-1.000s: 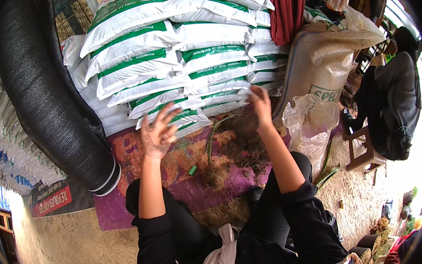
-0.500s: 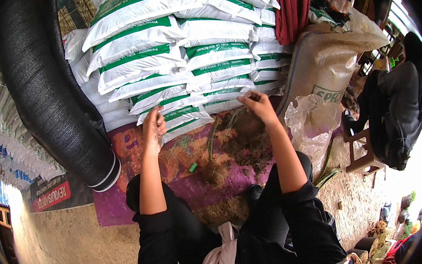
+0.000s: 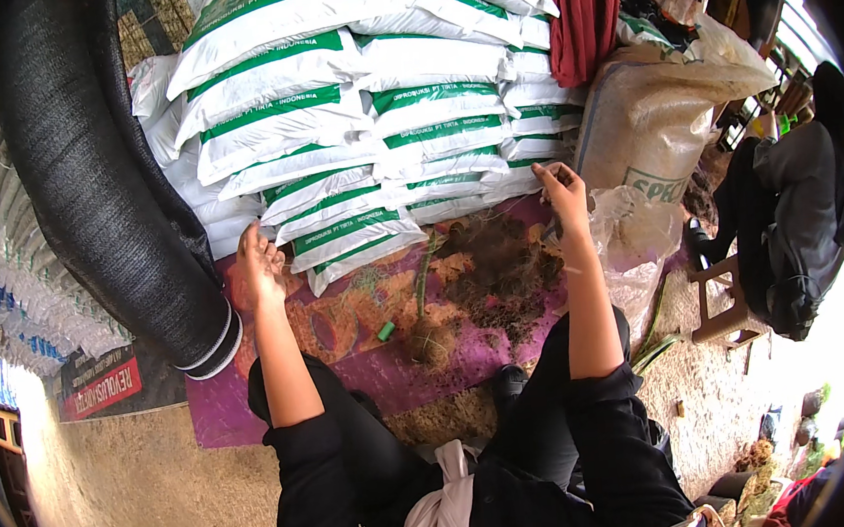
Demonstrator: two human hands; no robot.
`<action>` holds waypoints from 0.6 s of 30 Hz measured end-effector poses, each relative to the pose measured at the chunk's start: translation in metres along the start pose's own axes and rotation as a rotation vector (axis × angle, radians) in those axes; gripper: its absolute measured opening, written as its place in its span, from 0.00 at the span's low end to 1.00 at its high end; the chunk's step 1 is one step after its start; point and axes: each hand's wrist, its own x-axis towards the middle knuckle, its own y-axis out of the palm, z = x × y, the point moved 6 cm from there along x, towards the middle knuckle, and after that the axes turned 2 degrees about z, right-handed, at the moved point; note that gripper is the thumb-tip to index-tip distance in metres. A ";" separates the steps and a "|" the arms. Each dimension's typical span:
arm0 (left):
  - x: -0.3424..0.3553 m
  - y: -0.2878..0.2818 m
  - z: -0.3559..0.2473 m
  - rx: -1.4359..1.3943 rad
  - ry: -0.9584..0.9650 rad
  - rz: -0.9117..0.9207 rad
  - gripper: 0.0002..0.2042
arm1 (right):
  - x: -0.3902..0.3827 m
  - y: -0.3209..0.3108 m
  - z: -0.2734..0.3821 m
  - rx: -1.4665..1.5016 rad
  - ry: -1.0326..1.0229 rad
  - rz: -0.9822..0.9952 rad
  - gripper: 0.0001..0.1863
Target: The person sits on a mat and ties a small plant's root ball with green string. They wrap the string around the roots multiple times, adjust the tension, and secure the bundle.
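My left hand (image 3: 262,264) is raised over the left part of the purple sheet (image 3: 230,416), close to the white sacks, with its fingers curled together. Level with it on the right, my right hand (image 3: 564,194) is pinched, in front of the large tan sack. Whatever the fingers hold is too fine to make out. Between my knees lies a round root ball (image 3: 431,343) with a long green stem (image 3: 425,275). Left of it is a small green spool (image 3: 386,331). Thin pale green strands (image 3: 369,283) and loose dark soil (image 3: 503,274) are scattered beyond.
White and green sacks (image 3: 439,111) are stacked ahead. A black mesh roll (image 3: 84,183) leans at left. At right stand a tan sack (image 3: 646,128) with clear plastic (image 3: 620,236), and a brown crate (image 3: 722,307) beside a person in dark clothes (image 3: 800,220).
My hands have moved apart: the left one outward to the left and slightly down, the right one outward to the right and slightly up. The root ball and spool stay put.
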 end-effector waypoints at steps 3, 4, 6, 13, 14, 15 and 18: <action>0.000 -0.006 -0.006 0.005 0.017 -0.022 0.09 | -0.001 -0.011 0.004 -0.003 -0.014 -0.045 0.13; 0.002 -0.007 -0.006 0.024 0.022 -0.016 0.10 | 0.000 -0.018 0.005 -0.037 -0.081 -0.069 0.13; 0.006 -0.001 -0.002 0.291 0.114 0.079 0.08 | 0.001 -0.030 0.010 -0.105 -0.215 -0.119 0.13; 0.016 -0.003 0.024 1.013 0.434 0.396 0.03 | 0.004 -0.098 0.036 -0.591 -0.374 -0.287 0.12; 0.013 -0.005 0.024 1.120 0.422 0.416 0.04 | 0.002 -0.104 0.045 -0.709 -0.379 -0.298 0.12; 0.008 -0.008 0.022 1.192 0.421 0.422 0.05 | 0.001 -0.108 0.052 -0.800 -0.371 -0.281 0.11; 0.017 -0.045 0.020 1.309 0.488 0.435 0.05 | 0.006 -0.119 0.070 -1.102 -0.388 -0.212 0.09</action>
